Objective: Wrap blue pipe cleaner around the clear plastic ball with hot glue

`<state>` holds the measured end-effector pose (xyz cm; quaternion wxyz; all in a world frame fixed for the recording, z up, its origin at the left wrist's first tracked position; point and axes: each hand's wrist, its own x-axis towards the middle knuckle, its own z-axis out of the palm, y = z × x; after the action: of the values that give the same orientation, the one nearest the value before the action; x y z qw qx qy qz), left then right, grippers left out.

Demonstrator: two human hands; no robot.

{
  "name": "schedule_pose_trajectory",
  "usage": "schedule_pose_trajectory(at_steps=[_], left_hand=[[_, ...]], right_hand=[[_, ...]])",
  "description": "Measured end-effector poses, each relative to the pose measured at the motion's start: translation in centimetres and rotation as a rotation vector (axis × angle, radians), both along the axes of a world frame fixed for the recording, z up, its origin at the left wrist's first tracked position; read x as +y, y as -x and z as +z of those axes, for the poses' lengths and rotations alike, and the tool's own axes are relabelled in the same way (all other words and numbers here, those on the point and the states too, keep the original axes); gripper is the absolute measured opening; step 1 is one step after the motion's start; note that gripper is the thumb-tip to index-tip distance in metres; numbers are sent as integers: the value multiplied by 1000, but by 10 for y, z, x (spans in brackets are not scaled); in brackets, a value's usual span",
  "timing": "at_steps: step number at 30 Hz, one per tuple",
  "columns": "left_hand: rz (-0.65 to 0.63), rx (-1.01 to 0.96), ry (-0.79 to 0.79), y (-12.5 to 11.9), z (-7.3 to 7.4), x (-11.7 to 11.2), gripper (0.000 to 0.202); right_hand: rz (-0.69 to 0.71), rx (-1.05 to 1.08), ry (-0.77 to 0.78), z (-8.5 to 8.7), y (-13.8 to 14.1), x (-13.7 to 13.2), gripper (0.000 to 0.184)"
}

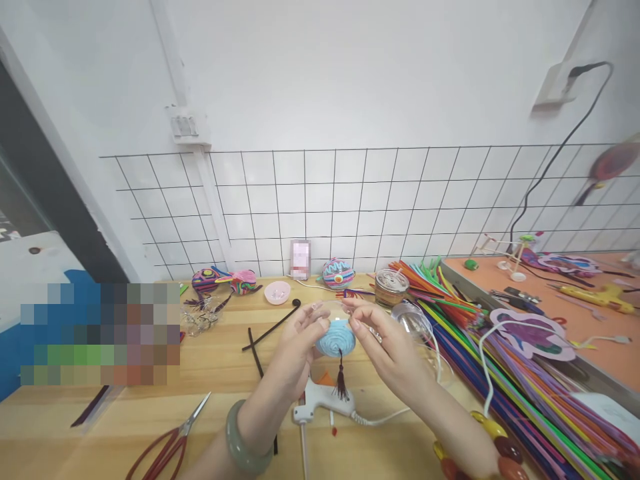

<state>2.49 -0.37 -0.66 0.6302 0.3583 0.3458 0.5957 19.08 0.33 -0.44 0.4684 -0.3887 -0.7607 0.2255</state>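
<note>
Between my two hands is a light-blue coiled disc [336,339], round and wound in a spiral, with a dark tassel [341,387] hanging from it. My left hand [300,343], wearing a green bangle, grips the disc's left edge with the thumb in front. The fingertips of my right hand [383,337] pinch its upper right edge. A clear, rounded rim shows above the disc, partly hidden by my fingers. Just below lies a white glue gun [327,399] on the wooden table [220,407], its cord running right.
Red-handled scissors [173,440] lie at front left, near black pipe cleaners [254,353]. Behind stand a pink dish [277,293], a striped yarn ornament [339,274] and a lidded cup [391,287]. Bundled coloured pipe cleaners [520,393] and a white cable [484,367] fill the right side.
</note>
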Motion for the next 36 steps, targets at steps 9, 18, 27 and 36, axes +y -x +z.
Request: schedule_pose_trajectory(at_steps=[9,18,27,36], left_hand=[[51,58,-5,-6,5,-4,49],[47,80,-67,-6,2,-3,55],[43,-9,-39,-5,2,-4,48],[-10,-117,-38,-3,3,-3,34]], right_hand=[[44,63,87,2,0,2,19],[76,141,146,3,-2,-1,20],[115,188,155,7,-2,-1,19],[119,139,101,9,-4,-3,13]])
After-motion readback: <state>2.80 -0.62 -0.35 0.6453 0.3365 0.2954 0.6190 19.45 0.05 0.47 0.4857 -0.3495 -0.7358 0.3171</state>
